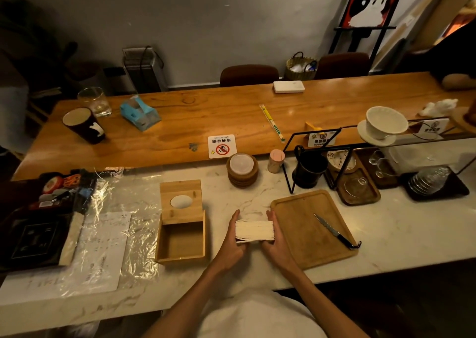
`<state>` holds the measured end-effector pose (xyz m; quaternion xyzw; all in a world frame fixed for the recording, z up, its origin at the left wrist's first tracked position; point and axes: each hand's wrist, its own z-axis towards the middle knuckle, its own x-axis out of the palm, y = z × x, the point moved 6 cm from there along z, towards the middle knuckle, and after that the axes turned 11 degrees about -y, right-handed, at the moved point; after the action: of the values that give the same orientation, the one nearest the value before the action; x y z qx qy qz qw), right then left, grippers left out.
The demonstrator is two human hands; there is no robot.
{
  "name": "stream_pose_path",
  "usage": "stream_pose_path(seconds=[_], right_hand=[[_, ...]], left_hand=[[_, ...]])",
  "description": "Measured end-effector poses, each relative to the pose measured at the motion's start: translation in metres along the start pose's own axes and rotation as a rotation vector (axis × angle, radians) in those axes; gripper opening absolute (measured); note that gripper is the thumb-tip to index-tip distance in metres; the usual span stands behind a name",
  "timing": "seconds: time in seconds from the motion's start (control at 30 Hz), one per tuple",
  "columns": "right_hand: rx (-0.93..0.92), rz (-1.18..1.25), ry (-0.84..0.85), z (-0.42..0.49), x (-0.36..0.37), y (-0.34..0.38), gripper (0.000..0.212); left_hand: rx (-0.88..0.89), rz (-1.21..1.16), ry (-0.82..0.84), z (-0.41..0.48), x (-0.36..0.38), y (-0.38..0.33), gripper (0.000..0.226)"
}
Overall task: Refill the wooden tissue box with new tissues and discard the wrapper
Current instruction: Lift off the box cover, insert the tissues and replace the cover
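Loading step: left hand [233, 239] and right hand [277, 242] clamp tissue stack [254, 231] between fingers; next, lower it into open wooden box [181, 245].

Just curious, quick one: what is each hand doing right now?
Left hand: closed on the left end of the tissue stack.
Right hand: closed on the stack's right end.

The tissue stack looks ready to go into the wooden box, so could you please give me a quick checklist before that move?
1. Tissue stack gripped by left hand and right hand: ok.
2. Wooden box open, lid tipped back: ok.
3. Box interior empty: ok.
4. Stack unwrapped: ok.
5. Knife on cutting board, away from the path: ok.
6. Wrapper discarded: cannot tell.
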<state>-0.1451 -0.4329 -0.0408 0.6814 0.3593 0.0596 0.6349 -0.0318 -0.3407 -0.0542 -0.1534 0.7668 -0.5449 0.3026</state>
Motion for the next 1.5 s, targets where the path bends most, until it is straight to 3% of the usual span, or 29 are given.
stream_pose_path(seconds=[0.13, 0.33, 0.4, 0.53, 0.6, 0.67, 0.73, 0.83, 0.93, 1.0, 1.07, 1.17, 1.23, 1.3, 1.33, 1.5], right_hand=[[-0.044, 0.109, -0.051, 0.003, -0.009, 0.009, 0.058], [-0.088, -0.023, 0.021, 0.003, -0.012, 0.011, 0.065], [-0.151, -0.222, 0.072, 0.006, -0.009, 0.020, 0.076], [-0.487, -0.938, 0.175, 0.011, 0.013, 0.035, 0.107], [-0.570, -1.077, 0.180, 0.016, 0.025, 0.040, 0.108], [-0.523, -1.114, 0.199, 0.023, 0.030, 0.044, 0.099], [-0.439, -1.119, 0.238, 0.029, 0.029, 0.045, 0.092], [-0.403, -1.099, 0.288, 0.030, 0.027, 0.051, 0.081], [-0.206, -0.873, 0.314, 0.032, 0.010, 0.061, 0.065], [0.039, -0.467, 0.242, 0.036, -0.009, 0.057, 0.065], [0.299, 0.031, 0.163, 0.030, -0.021, 0.046, 0.069], [0.677, 0.743, 0.107, 0.010, -0.014, 0.023, 0.059], [0.772, 0.910, 0.144, 0.000, 0.001, 0.023, 0.055], [0.706, 0.822, 0.225, 0.000, 0.019, 0.044, 0.063], [0.609, 0.668, 0.292, 0.002, 0.030, 0.061, 0.066], [-0.151, -0.371, 0.610, -0.004, 0.113, 0.175, 0.063]], left_hand=[[0.035, 0.057, -0.092, 0.006, -0.010, -0.004, 0.054], [0.068, 0.147, -0.071, 0.011, -0.017, -0.003, 0.039], [0.064, 0.170, -0.047, 0.012, -0.016, -0.002, 0.035], [0.028, 0.246, 0.013, 0.011, -0.012, -0.003, 0.042], [-0.010, 0.293, 0.061, 0.009, -0.011, -0.007, 0.058], [-0.021, 0.329, 0.070, 0.006, -0.013, -0.014, 0.071], [-0.025, 0.305, -0.033, -0.001, -0.029, -0.029, 0.066], [0.055, 0.221, -0.346, -0.018, -0.080, -0.059, 0.046], [0.130, 0.288, -0.691, -0.039, -0.146, -0.062, 0.040], [0.016, 0.389, -0.827, -0.044, -0.185, -0.037, 0.038], [-0.163, 0.439, -0.754, -0.043, -0.205, -0.006, 0.039], [-0.316, 0.153, -0.449, -0.040, -0.198, 0.019, 0.040], [-0.307, 0.059, -0.359, -0.040, -0.197, 0.017, 0.040], [-0.360, -0.069, -0.327, -0.039, -0.201, 0.015, 0.037], [-0.417, -0.140, -0.296, -0.039, -0.203, 0.016, 0.035], [-0.539, -0.245, -0.148, -0.030, -0.214, 0.027, 0.039]])
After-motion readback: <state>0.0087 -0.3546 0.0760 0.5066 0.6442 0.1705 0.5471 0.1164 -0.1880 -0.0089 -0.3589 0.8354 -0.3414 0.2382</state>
